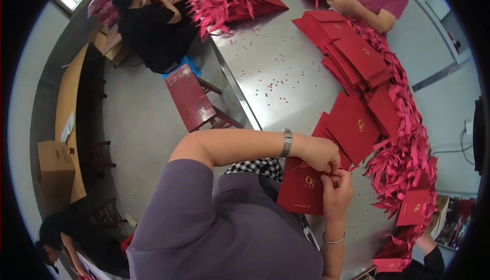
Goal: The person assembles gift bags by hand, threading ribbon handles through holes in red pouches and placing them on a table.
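Note:
A flat red paper gift bag (301,193) with a gold emblem lies in front of me at the table's near edge. My left hand (320,153), below a metal watch, reaches over its far side with fingers closed at the bag's right edge. There my right hand (339,192), with a thin bracelet at the wrist, pinches too, its fingertips meeting the left ones. Whatever small part sits between the fingertips is hidden. Just beyond my hands, more red gift bags (353,127) lie overlapping, touching or nearly touching my left hand.
Stacked bags (352,50) and a long heap of pink-red ribbons (408,122) line the metal table (286,60), strewn with small dots. Another ribboned pile (229,4) is at the far end. Co-workers sit around. A red stool (190,96) stands left; cartons (56,165) are farther left.

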### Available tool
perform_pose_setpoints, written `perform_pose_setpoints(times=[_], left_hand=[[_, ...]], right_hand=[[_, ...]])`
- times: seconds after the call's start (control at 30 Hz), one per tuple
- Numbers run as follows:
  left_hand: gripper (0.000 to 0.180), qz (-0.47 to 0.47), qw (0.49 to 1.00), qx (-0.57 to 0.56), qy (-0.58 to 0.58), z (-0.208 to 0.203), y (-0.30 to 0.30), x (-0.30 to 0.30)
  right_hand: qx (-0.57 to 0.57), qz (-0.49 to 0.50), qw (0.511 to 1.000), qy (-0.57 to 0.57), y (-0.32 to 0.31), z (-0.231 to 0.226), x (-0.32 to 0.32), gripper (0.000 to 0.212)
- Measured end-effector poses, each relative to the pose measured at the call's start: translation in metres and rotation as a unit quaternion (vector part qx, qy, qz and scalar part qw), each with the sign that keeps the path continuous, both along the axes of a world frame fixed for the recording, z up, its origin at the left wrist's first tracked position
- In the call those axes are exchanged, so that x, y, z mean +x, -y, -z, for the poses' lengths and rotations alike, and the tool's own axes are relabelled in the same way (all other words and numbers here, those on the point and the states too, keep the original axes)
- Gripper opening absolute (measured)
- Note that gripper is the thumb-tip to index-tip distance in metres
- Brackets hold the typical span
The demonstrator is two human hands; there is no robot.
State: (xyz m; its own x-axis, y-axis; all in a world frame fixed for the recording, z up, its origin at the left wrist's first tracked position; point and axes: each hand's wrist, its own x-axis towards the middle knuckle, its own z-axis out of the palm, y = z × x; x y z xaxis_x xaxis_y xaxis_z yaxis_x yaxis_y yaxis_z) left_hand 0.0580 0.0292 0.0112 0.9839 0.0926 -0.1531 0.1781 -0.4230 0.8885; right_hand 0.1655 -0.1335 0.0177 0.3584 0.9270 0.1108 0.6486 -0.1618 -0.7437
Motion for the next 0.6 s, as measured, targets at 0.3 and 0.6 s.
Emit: perform_pose_setpoints(times=[0.3,0.6], left_hand=[[0.013,-0.178,0.934,0.289,-0.110,-0.015,-0.030,-0.022],[0.035,-0.256,0.914,0.238,0.208,0.001,0.010,-0.070]], right_hand=[[-0.059,0.025,0.994,-0.092,-0.001,0.024,0.020,0.048],[-0.125,-0.021,0.991,-0.044,-0.008,-0.002,0.017,0.052]])
